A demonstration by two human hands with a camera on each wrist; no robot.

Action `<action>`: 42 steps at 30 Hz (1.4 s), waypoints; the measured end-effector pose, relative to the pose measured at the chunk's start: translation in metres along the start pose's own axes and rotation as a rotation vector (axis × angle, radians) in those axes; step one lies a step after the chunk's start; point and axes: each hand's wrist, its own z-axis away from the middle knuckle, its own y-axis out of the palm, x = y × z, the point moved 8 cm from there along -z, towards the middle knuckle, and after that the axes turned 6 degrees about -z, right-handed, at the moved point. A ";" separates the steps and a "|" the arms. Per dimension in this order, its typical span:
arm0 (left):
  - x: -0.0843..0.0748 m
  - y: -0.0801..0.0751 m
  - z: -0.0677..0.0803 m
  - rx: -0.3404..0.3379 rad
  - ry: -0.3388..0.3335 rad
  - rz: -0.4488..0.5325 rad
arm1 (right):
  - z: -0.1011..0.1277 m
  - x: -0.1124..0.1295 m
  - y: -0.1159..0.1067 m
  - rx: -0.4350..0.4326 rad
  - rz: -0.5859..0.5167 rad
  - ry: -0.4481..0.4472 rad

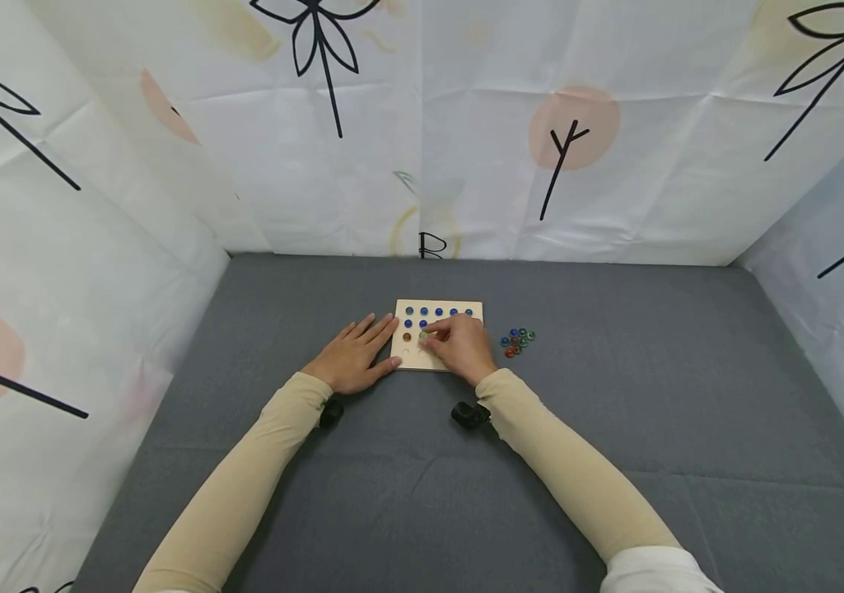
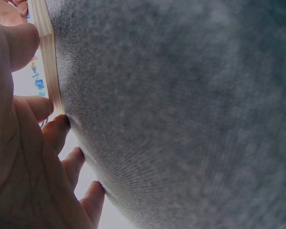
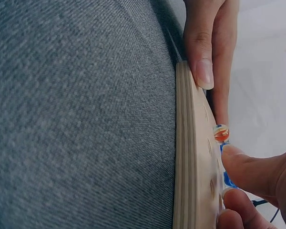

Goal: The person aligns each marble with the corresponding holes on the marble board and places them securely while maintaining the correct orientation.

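Observation:
A pale wooden board (image 1: 416, 362) with rows of round hollows lies on the grey cloth. Blue marbles (image 1: 424, 311) fill hollows along its far side, and an orange-red marble (image 3: 221, 134) sits in the row nearer me. My left hand (image 1: 351, 356) rests at the board's left edge, fingers spread and straight, thumb at the near left corner. Over the board, my right hand (image 1: 464, 346) pinches a greenish clear marble (image 1: 423, 335) at a hollow just right of the orange-red one. That hand hides much of the board's right half.
To the right of the board, a small cluster of loose marbles (image 1: 516, 341) in blue, green and orange lies on the grey table cloth (image 1: 651, 379). White patterned fabric walls (image 1: 481, 181) stand at the back and both sides.

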 end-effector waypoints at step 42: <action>0.001 0.003 -0.002 0.017 -0.011 -0.013 | 0.004 0.002 0.001 -0.011 0.025 -0.004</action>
